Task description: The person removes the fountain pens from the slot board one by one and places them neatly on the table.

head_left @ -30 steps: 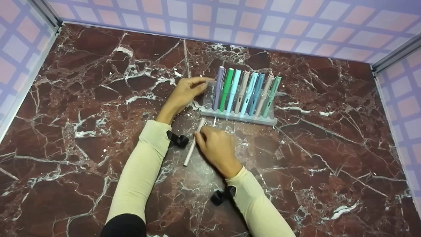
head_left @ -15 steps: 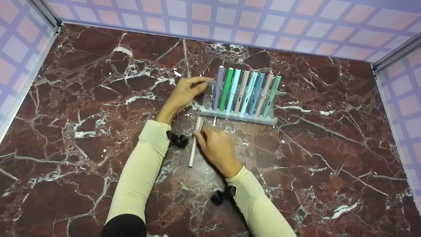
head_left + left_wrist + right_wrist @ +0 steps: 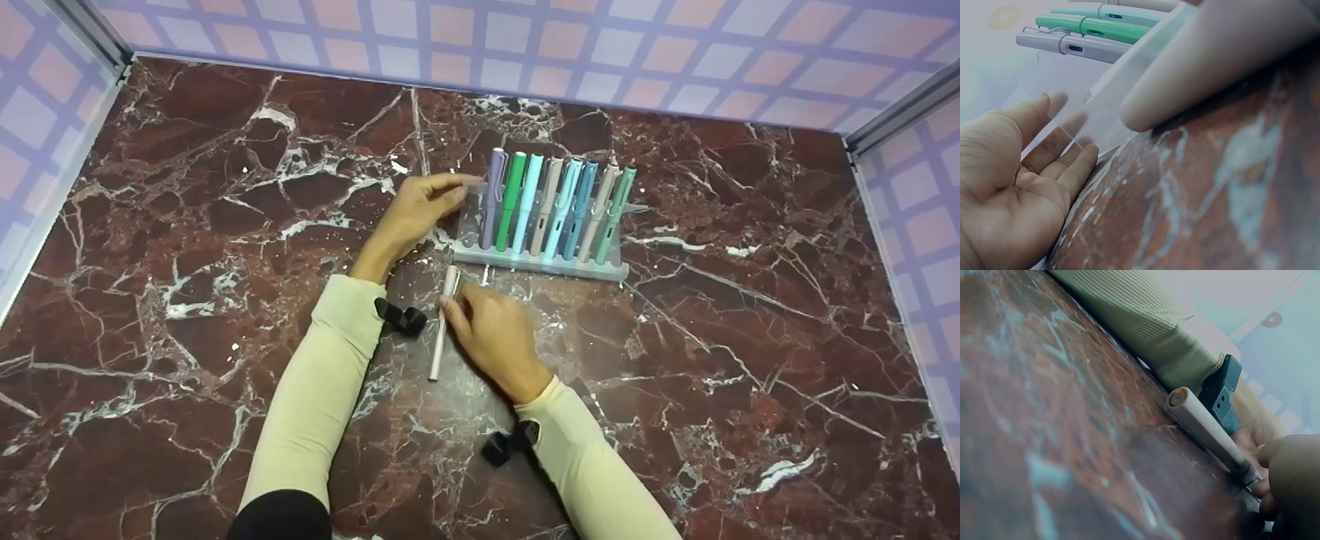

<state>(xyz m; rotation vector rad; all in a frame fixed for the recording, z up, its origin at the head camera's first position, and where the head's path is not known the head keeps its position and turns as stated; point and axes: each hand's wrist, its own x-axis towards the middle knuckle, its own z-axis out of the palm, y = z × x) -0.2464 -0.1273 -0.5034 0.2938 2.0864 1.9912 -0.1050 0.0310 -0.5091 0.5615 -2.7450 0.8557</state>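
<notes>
My left hand [image 3: 416, 210] grips the left edge of a clear pen stand [image 3: 540, 268]. In the left wrist view its thumb lies in front of the clear plate [image 3: 1064, 76] and the fingers show through from behind. Several capped pens lean side by side in the stand, from a purple pen [image 3: 491, 206] at the left to a dark green pen [image 3: 615, 214] at the right. Just in front of the stand, my right hand [image 3: 495, 330] pinches a pale pinkish-white pen [image 3: 437, 349] near its clip end. That pen's round butt end [image 3: 1178, 398] faces the right wrist camera.
A dark red marble-patterned table [image 3: 750, 300] with white veins lies under everything. Checked panels [image 3: 525, 45] stand along its back and both sides. Black wrist cameras [image 3: 405, 319] sit on both cream sleeves [image 3: 315, 390].
The pale pen has turned slightly in the right hand, its top swinging left and its lower end right. The left hand still holds the stand's edge. The view has shifted a little.
</notes>
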